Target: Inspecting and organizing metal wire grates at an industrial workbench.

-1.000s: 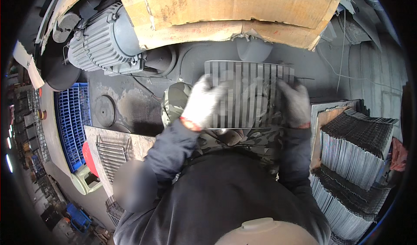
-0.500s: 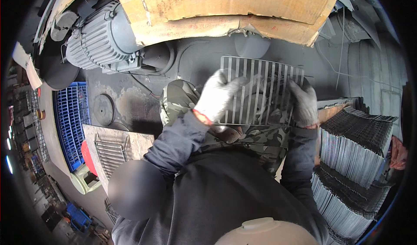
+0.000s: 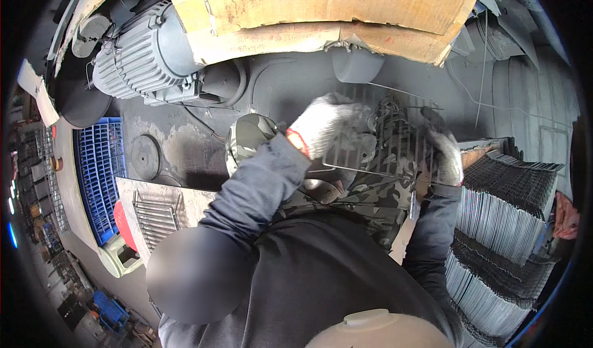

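Observation:
A flat metal wire rack [image 3: 377,171] with parallel bars is held over my lap, its bars smeared by motion. My left hand [image 3: 324,124], in a white knit glove with a red cuff, is closed at the rack's left side, the fingertips blurred. On the opposite side my right hand [image 3: 446,155], in a greyed glove, is closed round the rack's edge; some of its fingers are dark and hard to make out. Camouflage trousers [image 3: 364,193] show beneath the rack.
A grey ribbed motor [image 3: 139,54] stands at the far left, with cardboard [image 3: 333,5] overhead. Stacked wire racks [image 3: 500,224] rise at my right. To my left are a board [image 3: 185,203] bearing another rack [image 3: 155,221], a blue crate [image 3: 102,175] and a pale green stool [image 3: 117,258].
The rack has shifted slightly right and changed its tilt, and its bars have blurred. My left hand has moved right and a little farther away; my right hand has moved slightly right.

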`<control>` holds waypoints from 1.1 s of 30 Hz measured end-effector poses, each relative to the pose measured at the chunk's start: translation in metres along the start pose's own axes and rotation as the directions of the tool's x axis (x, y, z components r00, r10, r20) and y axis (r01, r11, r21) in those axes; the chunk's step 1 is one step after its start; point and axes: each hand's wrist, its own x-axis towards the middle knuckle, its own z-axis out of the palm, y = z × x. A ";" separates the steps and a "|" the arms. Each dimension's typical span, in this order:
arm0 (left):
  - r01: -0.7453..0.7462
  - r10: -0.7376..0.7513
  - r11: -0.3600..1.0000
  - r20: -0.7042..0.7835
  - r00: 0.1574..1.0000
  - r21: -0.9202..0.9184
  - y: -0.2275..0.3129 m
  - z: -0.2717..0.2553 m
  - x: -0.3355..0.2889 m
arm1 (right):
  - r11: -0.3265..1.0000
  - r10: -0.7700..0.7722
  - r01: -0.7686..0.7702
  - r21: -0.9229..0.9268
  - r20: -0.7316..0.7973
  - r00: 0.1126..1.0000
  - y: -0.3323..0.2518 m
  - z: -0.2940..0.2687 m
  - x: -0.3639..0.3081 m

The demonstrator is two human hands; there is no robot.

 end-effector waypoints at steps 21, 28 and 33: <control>-0.120 0.105 0.986 0.127 0.986 0.117 -0.004 0.053 -0.031 | 0.784 -0.408 0.367 -0.501 0.029 0.912 -0.051 -0.049 -0.075; -0.673 0.542 0.368 0.440 0.716 0.642 0.030 0.090 -0.111 | 0.240 -0.486 0.650 -0.721 0.490 0.723 -0.061 0.026 -0.138; -0.529 0.982 0.028 0.077 0.175 0.848 0.022 0.069 -0.132 | 0.800 -0.583 0.599 0.032 -0.195 0.789 -0.018 0.048 -0.126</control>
